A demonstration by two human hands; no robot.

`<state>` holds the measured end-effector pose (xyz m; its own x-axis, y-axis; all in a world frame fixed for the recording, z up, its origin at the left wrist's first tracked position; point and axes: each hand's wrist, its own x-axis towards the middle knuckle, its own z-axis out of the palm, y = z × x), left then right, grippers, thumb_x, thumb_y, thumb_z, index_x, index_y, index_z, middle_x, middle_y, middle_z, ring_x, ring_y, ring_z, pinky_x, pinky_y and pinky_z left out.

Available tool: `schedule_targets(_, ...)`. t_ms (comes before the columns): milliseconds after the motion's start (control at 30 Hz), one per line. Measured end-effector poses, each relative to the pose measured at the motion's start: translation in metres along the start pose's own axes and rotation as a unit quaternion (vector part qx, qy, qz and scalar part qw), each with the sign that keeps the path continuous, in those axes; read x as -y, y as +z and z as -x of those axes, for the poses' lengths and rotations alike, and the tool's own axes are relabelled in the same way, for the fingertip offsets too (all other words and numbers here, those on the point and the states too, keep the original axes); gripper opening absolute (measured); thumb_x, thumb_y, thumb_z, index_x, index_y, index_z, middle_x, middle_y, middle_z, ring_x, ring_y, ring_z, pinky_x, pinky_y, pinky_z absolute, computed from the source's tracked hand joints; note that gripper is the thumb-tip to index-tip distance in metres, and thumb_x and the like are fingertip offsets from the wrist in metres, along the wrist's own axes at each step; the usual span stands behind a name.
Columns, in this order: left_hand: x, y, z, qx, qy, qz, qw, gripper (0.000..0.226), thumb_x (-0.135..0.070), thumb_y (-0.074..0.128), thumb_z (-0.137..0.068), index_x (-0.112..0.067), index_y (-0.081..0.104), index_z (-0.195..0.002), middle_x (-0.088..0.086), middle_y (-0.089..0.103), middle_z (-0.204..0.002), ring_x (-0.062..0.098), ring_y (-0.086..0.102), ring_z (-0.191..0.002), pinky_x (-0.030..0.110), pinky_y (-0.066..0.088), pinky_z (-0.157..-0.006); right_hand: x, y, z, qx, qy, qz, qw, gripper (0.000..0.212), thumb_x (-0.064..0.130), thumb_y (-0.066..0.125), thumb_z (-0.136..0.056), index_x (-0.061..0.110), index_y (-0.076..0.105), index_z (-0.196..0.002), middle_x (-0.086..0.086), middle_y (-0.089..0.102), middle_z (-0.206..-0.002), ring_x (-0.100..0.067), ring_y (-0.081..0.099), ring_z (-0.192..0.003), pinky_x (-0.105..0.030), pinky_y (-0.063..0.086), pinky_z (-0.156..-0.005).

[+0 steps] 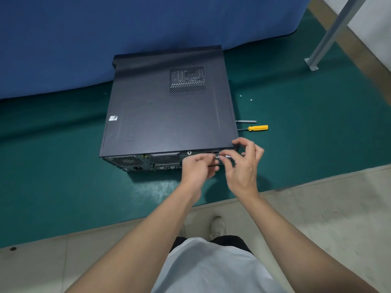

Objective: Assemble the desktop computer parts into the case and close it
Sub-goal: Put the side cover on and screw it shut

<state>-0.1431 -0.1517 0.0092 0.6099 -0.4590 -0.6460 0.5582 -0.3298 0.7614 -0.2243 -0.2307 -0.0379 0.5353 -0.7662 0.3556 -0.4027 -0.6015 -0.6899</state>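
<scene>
The black computer case (169, 115) lies on its side on the green floor mat, its side panel on top with a vent grille (187, 81). Its rear face with ports and fan grille (148, 162) points at me. Both hands work at the rear right corner. My left hand (197, 169) has its fingers curled round a thin dark tool (212, 166) that is mostly hidden. My right hand (244, 166) pinches a small metal part (220, 157) between thumb and forefinger against the case's rear edge; I cannot tell exactly what the part is.
A yellow-handled screwdriver (257, 128) and a grey tool (246, 121) lie on the mat right of the case. Two small screws (245, 97) lie farther back. A blue cloth (105, 39) hangs behind, a metal post (330, 37) stands at the right, and pale tiles (317, 208) lie near me.
</scene>
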Motion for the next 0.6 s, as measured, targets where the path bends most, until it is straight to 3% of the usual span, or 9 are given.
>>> schedule_targets(67, -0.003, 0.001, -0.002, 0.044, -0.047, 0.069, 0.996, 0.017, -0.010, 0.053, -0.098, -0.005, 0.069, -0.096, 0.008, 0.072, -0.086, 0.017, 0.068, -0.073, 0.025, 0.053, -0.074, -0.002, 0.002, -0.001, -0.003, -0.001, -0.007, 1.000, 0.007, 0.005, 0.074, -0.078, 0.012, 0.075, -0.080, -0.012, 0.054, -0.115, -0.023, 0.034, -0.112, -0.017, 0.031, -0.089)
schedule_targets(200, -0.002, 0.002, -0.007, 0.056, -0.064, 0.086, 0.993, 0.018, -0.006, 0.052, -0.098, 0.000, 0.067, -0.106, 0.007, 0.071, -0.083, 0.016, 0.070, -0.072, 0.029, 0.054, -0.084, -0.004, 0.004, -0.006, -0.006, -0.014, -0.018, 1.000, 0.008, 0.003, 0.074, -0.078, 0.010, 0.076, -0.080, -0.014, 0.055, -0.113, -0.023, 0.035, -0.111, -0.016, 0.030, -0.088)
schedule_targets(400, -0.001, 0.005, -0.014, 0.054, -0.079, 0.119, 0.988, 0.014, -0.001, 0.056, -0.094, -0.001, 0.070, -0.092, 0.011, 0.072, -0.081, 0.018, 0.069, -0.074, 0.024, 0.056, -0.078, -0.006, 0.005, -0.006, -0.009, -0.033, -0.015, 0.999, 0.004, 0.002, 0.073, -0.080, 0.006, 0.074, -0.080, -0.017, 0.056, -0.111, -0.024, 0.035, -0.110, -0.006, 0.027, -0.091)
schedule_targets(600, 0.002, 0.008, -0.018, 0.047, -0.083, 0.150, 0.984, 0.011, -0.001, 0.059, -0.093, 0.002, 0.069, -0.092, 0.015, 0.072, -0.085, 0.022, 0.069, -0.080, 0.024, 0.058, -0.077, -0.007, 0.008, -0.004, -0.039, -0.036, 0.004, 0.999, 0.003, 0.006, 0.073, -0.081, 0.005, 0.072, -0.079, -0.018, 0.057, -0.109, -0.026, 0.037, -0.107, -0.030, 0.041, -0.083)
